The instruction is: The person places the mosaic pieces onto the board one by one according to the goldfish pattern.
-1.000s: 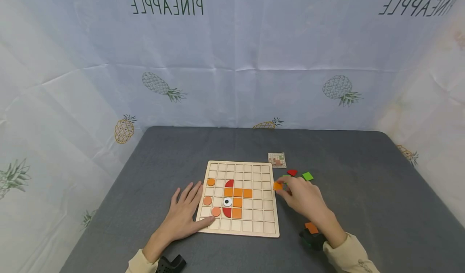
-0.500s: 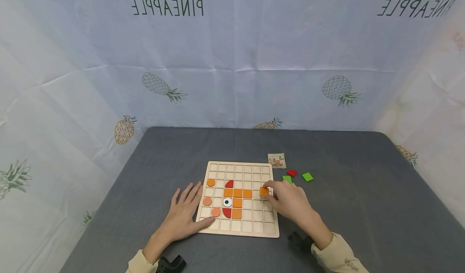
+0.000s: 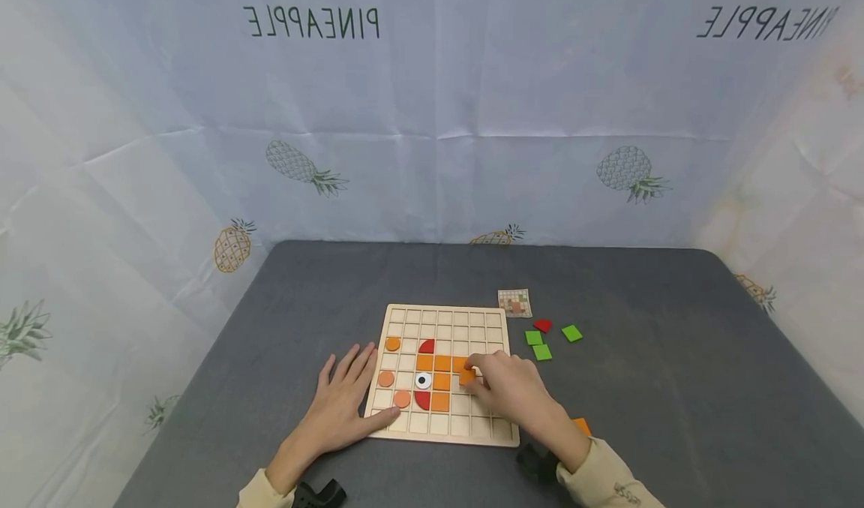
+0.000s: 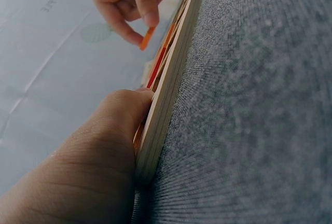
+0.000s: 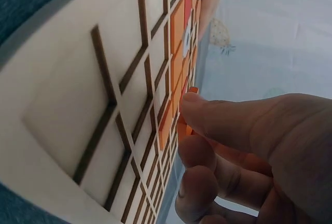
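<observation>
A wooden grid board (image 3: 472,427) lies on the grey table, bearing several orange square tiles (image 3: 442,381), two red quarter-round tiles (image 3: 422,401), a white eye disc (image 3: 423,380) and several orange and salmon round discs (image 3: 393,344). Over the middle of the grid, my right hand (image 3: 516,388) pinches an orange square tile (image 4: 147,38) between thumb and finger; the left wrist view shows it raised just above the board. My left hand (image 3: 344,399) rests at the board's left side with fingers straight, its thumb over the front left corner.
Right of the board lie several green square tiles (image 3: 542,353) and a red tile (image 3: 543,326). A small pattern card (image 3: 515,303) sits at the back right corner. Another orange tile (image 3: 582,426) shows partly behind my right wrist. A pineapple-print cloth (image 3: 432,185) hangs behind the table.
My right hand has carried the orange square tile leftward from beside the board's right edge to over its middle columns. The left hand stays in place.
</observation>
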`<state>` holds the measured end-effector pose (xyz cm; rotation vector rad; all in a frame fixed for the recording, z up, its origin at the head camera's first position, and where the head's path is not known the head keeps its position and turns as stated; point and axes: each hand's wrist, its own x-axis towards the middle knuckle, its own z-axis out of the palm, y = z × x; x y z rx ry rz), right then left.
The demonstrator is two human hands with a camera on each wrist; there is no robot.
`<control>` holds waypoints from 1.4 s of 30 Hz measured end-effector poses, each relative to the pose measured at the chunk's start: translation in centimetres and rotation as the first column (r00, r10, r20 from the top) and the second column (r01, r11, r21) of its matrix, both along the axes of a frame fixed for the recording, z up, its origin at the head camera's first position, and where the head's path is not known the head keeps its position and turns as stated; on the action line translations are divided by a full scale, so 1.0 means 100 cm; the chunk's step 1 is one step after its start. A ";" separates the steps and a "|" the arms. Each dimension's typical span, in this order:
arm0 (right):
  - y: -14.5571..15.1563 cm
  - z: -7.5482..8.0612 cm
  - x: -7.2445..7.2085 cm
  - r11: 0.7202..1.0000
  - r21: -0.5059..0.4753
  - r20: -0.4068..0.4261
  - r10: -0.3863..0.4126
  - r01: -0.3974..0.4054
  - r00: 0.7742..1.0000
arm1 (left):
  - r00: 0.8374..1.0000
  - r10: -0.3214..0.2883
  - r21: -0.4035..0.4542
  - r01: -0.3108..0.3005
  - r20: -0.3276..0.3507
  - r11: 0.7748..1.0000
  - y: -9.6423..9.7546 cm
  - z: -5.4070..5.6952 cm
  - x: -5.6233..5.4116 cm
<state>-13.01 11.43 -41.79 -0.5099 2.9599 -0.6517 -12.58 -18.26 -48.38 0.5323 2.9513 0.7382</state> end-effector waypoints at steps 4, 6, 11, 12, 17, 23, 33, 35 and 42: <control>-0.003 -0.004 0.000 1.000 -0.002 -0.011 0.022 -0.022 1.000 | 1.000 0.000 -0.004 0.000 -0.013 1.000 0.000 -0.001 0.000; -0.004 -0.006 0.000 0.999 -0.005 -0.021 0.032 -0.032 0.999 | 1.000 0.001 -0.001 -0.001 -0.017 1.000 0.001 -0.002 0.000; -0.005 -0.009 0.000 0.999 -0.022 -0.023 0.049 -0.049 0.999 | 1.000 0.002 0.012 -0.001 -0.025 1.000 0.001 -0.004 0.000; -0.005 -0.009 0.000 0.998 -0.024 -0.023 0.050 -0.051 0.998 | 1.000 0.002 0.010 -0.002 -0.026 1.000 0.001 -0.005 0.000; -0.005 -0.010 -0.001 0.998 -0.026 -0.036 0.049 -0.050 0.998 | 1.000 0.004 0.007 -0.004 -0.028 1.000 0.001 -0.004 0.000; -0.006 -0.011 -0.001 0.998 -0.036 -0.036 0.059 -0.061 0.998 | 1.000 0.004 -0.001 -0.004 0.004 1.000 0.002 -0.001 0.001; -0.008 -0.011 0.000 0.998 -0.033 -0.038 0.049 -0.050 0.998 | 0.999 0.005 0.009 -0.004 -0.032 1.000 0.001 -0.003 0.002; -0.008 -0.011 0.000 0.998 -0.032 -0.038 0.046 -0.047 0.998 | 0.999 0.005 0.013 -0.004 -0.037 1.000 0.001 -0.003 0.001; -0.010 -0.011 0.001 0.999 -0.030 -0.032 0.039 -0.040 0.999 | 1.000 0.011 -0.007 -0.011 -0.016 1.000 0.000 -0.004 0.000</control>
